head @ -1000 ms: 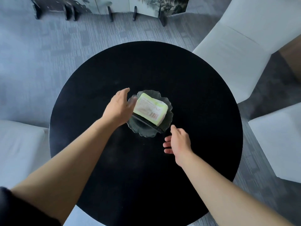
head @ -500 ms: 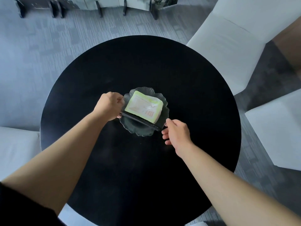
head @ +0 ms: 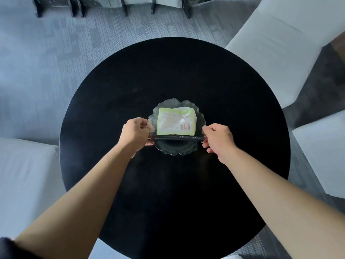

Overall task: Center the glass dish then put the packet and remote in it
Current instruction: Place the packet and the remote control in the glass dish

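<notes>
A scalloped clear glass dish point(head: 174, 149) sits near the middle of the round black table point(head: 233, 90). Inside it lies a light green packet point(head: 176, 120) with a barcode. A slim black remote point(head: 177, 137) lies across the dish along the packet's near side. My left hand point(head: 135, 133) pinches the dish's left rim, at the remote's left end. My right hand point(head: 217, 139) pinches the right rim, at the remote's right end. The fingertips of both hands are partly hidden by the rim.
White upholstered chairs stand around the table: one at the upper right point(head: 276, 47), one at the right point(head: 323, 152), one at the left point(head: 24, 176). Dark legs of a folding screen point(head: 125, 8) stand on the grey carpet beyond the table.
Both hands closed onto opposite rims of the dish. The dish, packet and remote turned so the remote now lies level across the near side.
</notes>
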